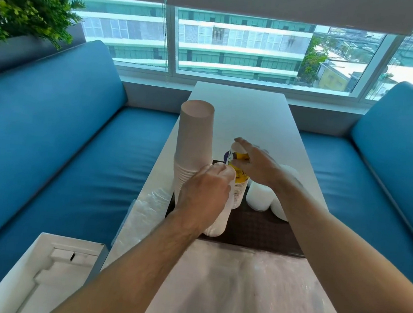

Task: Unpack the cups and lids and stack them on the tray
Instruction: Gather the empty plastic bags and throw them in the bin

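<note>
A dark brown tray (256, 231) lies on the white table (239, 103). At its left end stands a tall stack of upside-down beige paper cups (195, 139). My left hand (205, 194) grips the top of a white stack of cups (218, 226) that stands on the tray's near left part. Behind it is a stack of printed yellow and purple cups (240, 186); my right hand (256, 164) holds its top between thumb and fingers. White lids (260, 196) sit in short stacks on the tray's right side, partly hidden by my right forearm.
Clear plastic wrapping (236, 288) is spread over the near table, and more (143, 208) hangs off its left edge. A white box (53, 267) sits at lower left. Blue sofas (59, 152) flank the table, and a window is behind it.
</note>
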